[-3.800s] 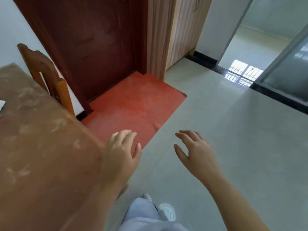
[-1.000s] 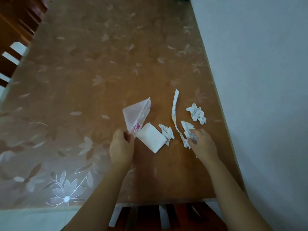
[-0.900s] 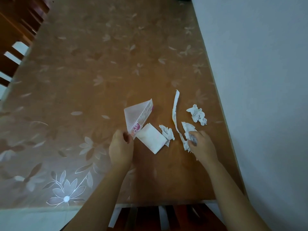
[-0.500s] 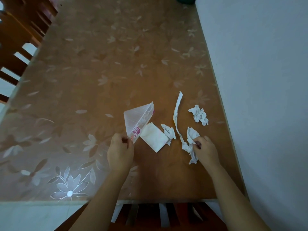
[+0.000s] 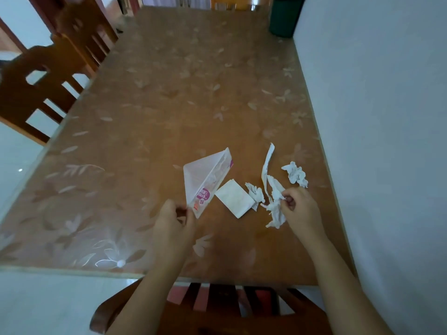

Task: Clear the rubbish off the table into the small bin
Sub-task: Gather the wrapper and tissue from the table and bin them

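Pinching rubbish in both hands, we stand at the near end of a brown wooden table (image 5: 169, 105) under a clear flower-printed cover. Our left hand (image 5: 173, 221) nips the near corner of a crinkly clear plastic wrapper with pink print (image 5: 205, 178); our right hand (image 5: 298, 209) nips a torn, crumpled strip of white tissue (image 5: 273, 197). A flat folded white napkin (image 5: 233, 198), a small white tissue wad (image 5: 255, 193) and a second crumpled white wad (image 5: 296, 174) lie between and beside them. All of it looks feather-light, soft and easily torn, so we judge that gathering by bunching works better than tugging. The small dark green bin (image 5: 285, 16) stands at the far corner by the wall, well apart; nothing lies between. Wooden chairs (image 5: 38, 78) flank the left.
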The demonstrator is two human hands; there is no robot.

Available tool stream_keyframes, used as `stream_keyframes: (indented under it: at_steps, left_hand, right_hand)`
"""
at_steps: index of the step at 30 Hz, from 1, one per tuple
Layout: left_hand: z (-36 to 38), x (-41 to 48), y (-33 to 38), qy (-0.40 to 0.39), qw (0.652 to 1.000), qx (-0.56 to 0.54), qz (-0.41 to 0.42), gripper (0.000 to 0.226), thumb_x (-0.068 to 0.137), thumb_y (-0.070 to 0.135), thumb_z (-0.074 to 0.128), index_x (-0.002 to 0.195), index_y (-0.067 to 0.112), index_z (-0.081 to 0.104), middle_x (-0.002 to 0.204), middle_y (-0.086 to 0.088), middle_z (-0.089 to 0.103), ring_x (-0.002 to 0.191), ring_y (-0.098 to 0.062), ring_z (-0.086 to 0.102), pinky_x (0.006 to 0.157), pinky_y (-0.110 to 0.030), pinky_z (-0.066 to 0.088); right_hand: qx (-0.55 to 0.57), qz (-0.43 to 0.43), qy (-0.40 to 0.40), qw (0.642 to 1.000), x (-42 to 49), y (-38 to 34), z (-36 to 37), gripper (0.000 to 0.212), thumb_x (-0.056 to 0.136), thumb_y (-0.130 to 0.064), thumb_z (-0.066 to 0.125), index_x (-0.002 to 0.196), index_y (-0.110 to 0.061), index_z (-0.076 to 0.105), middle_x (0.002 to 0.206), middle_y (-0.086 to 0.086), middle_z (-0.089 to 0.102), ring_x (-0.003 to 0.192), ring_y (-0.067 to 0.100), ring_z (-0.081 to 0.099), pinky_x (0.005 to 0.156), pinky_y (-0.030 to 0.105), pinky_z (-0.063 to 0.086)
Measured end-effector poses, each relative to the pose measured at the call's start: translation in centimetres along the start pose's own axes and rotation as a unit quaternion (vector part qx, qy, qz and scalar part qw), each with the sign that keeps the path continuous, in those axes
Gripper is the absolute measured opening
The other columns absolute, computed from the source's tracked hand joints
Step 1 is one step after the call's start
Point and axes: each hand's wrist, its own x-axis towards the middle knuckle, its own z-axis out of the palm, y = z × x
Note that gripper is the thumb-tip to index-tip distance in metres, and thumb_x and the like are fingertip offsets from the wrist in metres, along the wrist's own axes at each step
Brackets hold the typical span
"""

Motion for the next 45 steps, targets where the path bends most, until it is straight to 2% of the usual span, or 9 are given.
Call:
stream_keyframes:
  at_steps: [9,12,16,24,28,30,32,39,45]
  left_hand:
    - [-9.8,-1.8,-2.7,0.097,0.992,-0.086,-0.008,0.022,0.085,0.022,0.061,0.073,0.029,0.044,0.079,0.011,0.059,0.074,-0.011,0.06,0.054,-0.035,0.053]
    - [-14.8,-3.2,-5.0,0.145,0.983,-0.115,-0.012,0.025,0.084,0.018,0.062,0.072,0.031,0.045,0.077,0.015,0.058,0.071,-0.01,0.059,0.053,-0.023,0.045]
    - [-22.1,-5.3,-10.1,0.2,0.967,-0.15,-0.049,0.02,0.082,0.015,0.062,0.073,0.029,0.05,0.076,0.008,0.064,0.069,-0.009,0.06,0.059,-0.025,0.045]
    - [-34.6,-9.4,-23.4,0.264,0.944,-0.138,-0.142,0.02,0.082,0.012,0.062,0.073,0.026,0.051,0.075,0.009,0.064,0.074,-0.013,0.06,0.061,-0.023,0.043]
    - [-39.1,-10.7,-28.7,0.293,0.931,-0.112,-0.185,0.02,0.082,0.01,0.062,0.073,0.024,0.051,0.074,0.01,0.063,0.074,-0.01,0.059,0.061,-0.023,0.043]
    - [-40.9,-10.3,-30.8,0.305,0.925,-0.101,-0.202,0.021,0.083,0.01,0.062,0.072,0.025,0.05,0.074,0.011,0.062,0.074,-0.006,0.058,0.06,-0.02,0.041]
    - [-42.4,-9.2,-32.5,0.315,0.92,-0.088,-0.215,0.024,0.083,0.011,0.062,0.071,0.027,0.049,0.074,0.011,0.06,0.073,-0.004,0.056,0.058,-0.015,0.037]
    - [-48.8,0.9,-37.8,0.315,0.913,-0.073,-0.249,0.018,0.082,0.015,0.063,0.072,0.023,0.051,0.075,0.012,0.061,0.073,0.0,0.056,0.056,-0.014,0.037]
    - [-56.2,13.6,-38.4,0.29,0.941,-0.012,-0.171,0.02,0.083,0.016,0.061,0.072,0.026,0.048,0.073,0.016,0.057,0.076,0.019,0.049,0.057,-0.002,0.035]
  right_hand:
    - [0.017,-0.155,-0.065,0.986,-4.8,-11.5,3.2,0.01,0.081,-0.005,0.059,0.078,-0.015,0.057,0.077,-0.013,0.045,0.068,0.002,0.047,0.058,0.009,0.036]
    - [0.021,-0.193,-0.095,0.976,-7.0,-16.5,5.5,0.008,0.081,-0.007,0.058,0.081,-0.015,0.058,0.08,-0.009,0.048,0.07,0.002,0.049,0.061,0.012,0.039]
    - [0.021,-0.247,-0.127,0.961,-11.1,-23.9,9.0,0.009,0.081,-0.008,0.058,0.083,-0.017,0.059,0.081,-0.004,0.051,0.072,0.011,0.05,0.058,0.023,0.04]
    - [0.032,-0.318,-0.207,0.925,-20.4,-36.5,19.7,0.01,0.079,-0.006,0.058,0.08,-0.016,0.059,0.076,-0.015,0.045,0.069,0.006,0.046,0.057,0.014,0.033]
    - [0.026,-0.36,-0.25,0.898,-23.3,-41.7,25.0,0.011,0.077,-0.002,0.06,0.079,-0.013,0.059,0.076,-0.002,0.048,0.069,0.018,0.047,0.064,0.026,0.035]
    - [0.024,-0.38,-0.267,0.885,-24.0,-44.1,27.4,0.011,0.077,-0.001,0.061,0.08,-0.011,0.06,0.078,0.0,0.05,0.068,0.018,0.048,0.066,0.02,0.033]
    - [0.014,-0.4,-0.28,0.873,-23.9,-46.3,29.8,0.01,0.077,-0.002,0.061,0.081,-0.011,0.06,0.079,0.002,0.052,0.069,0.017,0.048,0.062,0.016,0.03]
    - [0.016,-0.425,-0.285,0.859,-19.1,-55.4,39.6,0.011,0.075,0.0,0.064,0.079,-0.009,0.059,0.078,0.007,0.053,0.069,0.022,0.051,0.061,0.029,0.038]
    - [0.024,-0.403,-0.269,0.874,-12.5,-65.2,45.7,0.006,0.077,0.0,0.06,0.08,-0.006,0.059,0.079,0.007,0.051,0.072,0.023,0.051,0.062,0.035,0.04]
